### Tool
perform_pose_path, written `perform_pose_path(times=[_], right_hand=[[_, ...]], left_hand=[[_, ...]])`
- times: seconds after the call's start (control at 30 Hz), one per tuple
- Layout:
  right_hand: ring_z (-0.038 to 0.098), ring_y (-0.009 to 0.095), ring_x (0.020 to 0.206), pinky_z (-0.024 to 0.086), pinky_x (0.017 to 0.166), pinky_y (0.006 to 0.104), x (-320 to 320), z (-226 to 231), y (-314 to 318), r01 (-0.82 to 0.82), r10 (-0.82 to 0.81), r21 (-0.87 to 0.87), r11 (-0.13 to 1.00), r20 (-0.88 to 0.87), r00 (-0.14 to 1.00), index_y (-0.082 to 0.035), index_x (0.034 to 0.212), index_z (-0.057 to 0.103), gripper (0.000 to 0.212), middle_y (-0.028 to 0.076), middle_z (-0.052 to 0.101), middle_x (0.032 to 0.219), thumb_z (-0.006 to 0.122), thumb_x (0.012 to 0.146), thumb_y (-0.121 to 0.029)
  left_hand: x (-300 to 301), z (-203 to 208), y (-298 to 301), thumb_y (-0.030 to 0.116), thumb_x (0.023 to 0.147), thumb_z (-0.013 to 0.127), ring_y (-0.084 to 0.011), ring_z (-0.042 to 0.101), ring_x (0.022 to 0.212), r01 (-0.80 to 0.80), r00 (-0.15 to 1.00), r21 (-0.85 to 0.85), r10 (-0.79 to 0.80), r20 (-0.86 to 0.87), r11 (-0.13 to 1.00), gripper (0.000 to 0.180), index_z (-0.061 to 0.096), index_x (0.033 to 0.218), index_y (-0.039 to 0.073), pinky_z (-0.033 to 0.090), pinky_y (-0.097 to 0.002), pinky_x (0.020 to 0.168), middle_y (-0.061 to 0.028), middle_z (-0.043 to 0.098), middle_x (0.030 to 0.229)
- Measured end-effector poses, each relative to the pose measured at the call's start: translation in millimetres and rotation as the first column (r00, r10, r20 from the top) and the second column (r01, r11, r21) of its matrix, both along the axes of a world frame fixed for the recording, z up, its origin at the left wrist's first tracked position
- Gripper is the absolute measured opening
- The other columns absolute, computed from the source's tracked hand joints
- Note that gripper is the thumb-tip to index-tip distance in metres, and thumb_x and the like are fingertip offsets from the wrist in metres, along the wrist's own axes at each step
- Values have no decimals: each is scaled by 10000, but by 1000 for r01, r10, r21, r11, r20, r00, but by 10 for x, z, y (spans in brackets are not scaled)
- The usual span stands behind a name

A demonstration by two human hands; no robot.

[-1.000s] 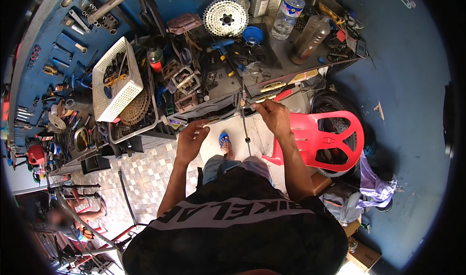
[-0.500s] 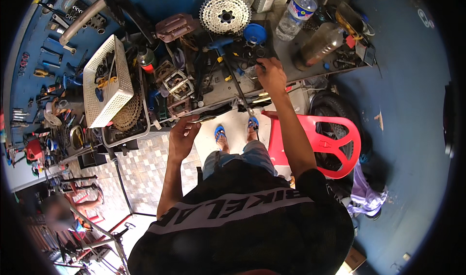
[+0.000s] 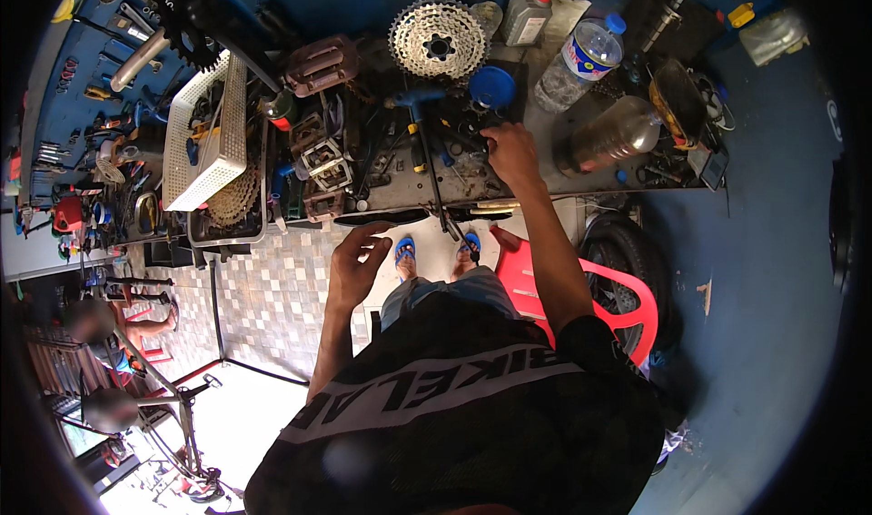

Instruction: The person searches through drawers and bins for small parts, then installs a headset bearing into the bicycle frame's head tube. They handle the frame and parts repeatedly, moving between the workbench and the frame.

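Note:
My left hand (image 3: 355, 265) is just in front of the bench edge, its fingers bent and a gap between thumb and forefinger, with nothing visible between them. Over the bench my right hand (image 3: 514, 159) has its fingers closed at the tips, beside a dark slim tool (image 3: 463, 136) among small loose parts. Whether the fingertips grip that tool or something smaller is too small to tell. Left of it lies a blue T-shaped handle tool (image 3: 418, 102). A blue bowl (image 3: 492, 87) sits just beyond my right hand.
A silver bicycle cassette (image 3: 440, 46) leans at the back. A water bottle (image 3: 579, 65) and a brown-stained bottle (image 3: 613, 139) occupy the right side. On the left are pedals (image 3: 325, 164) and a white perforated basket (image 3: 211, 177). A red plastic chair (image 3: 627, 288) stands below the bench, right.
My left hand has drawn slightly back from the bench edge, its fingers less closed. My right hand stays over the small parts. The view has shifted a little.

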State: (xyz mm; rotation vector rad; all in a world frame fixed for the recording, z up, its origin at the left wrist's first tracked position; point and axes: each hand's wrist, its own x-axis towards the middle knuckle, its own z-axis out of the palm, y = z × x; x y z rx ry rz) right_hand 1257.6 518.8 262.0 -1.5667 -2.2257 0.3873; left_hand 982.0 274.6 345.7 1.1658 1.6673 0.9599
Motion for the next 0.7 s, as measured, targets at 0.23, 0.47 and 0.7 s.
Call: perform_pose_path(times=[0.23, 0.47, 0.7], right_hand=[[708, 368, 920, 578, 842, 486, -270, 205, 145, -65, 90, 131, 989, -194, 977, -119, 1072, 806, 197, 138, 751, 982, 721, 895, -135], [752, 350, 862, 617, 755, 488, -973, 83, -33, -67, 65, -15, 998, -87, 994, -85, 1090, 709, 428, 125, 714, 968, 785, 925, -472], [744, 377, 911, 615, 770, 524, -1134, -32, 1, 21, -31, -115, 993, -86, 996, -89, 1117, 674, 462, 132, 673, 1054, 766, 926, -499]], left_hand=[[119, 70, 164, 164, 1014, 758, -197, 754, 1021, -34, 999, 2, 34, -20, 999, 307, 725, 1301, 59, 593, -350, 865, -108, 784, 1163], [64, 139, 156, 163, 1015, 756, -206, 758, 1016, -25, 999, 35, 26, -47, 999, 311, 721, 1305, 55, 606, -356, 852, -115, 783, 1152], [-122, 148, 93, 163, 1017, 754, -209, 762, 1021, -48, 997, 31, 49, -57, 998, 314, 720, 1305, 43, 619, -352, 816, -120, 781, 1169]])
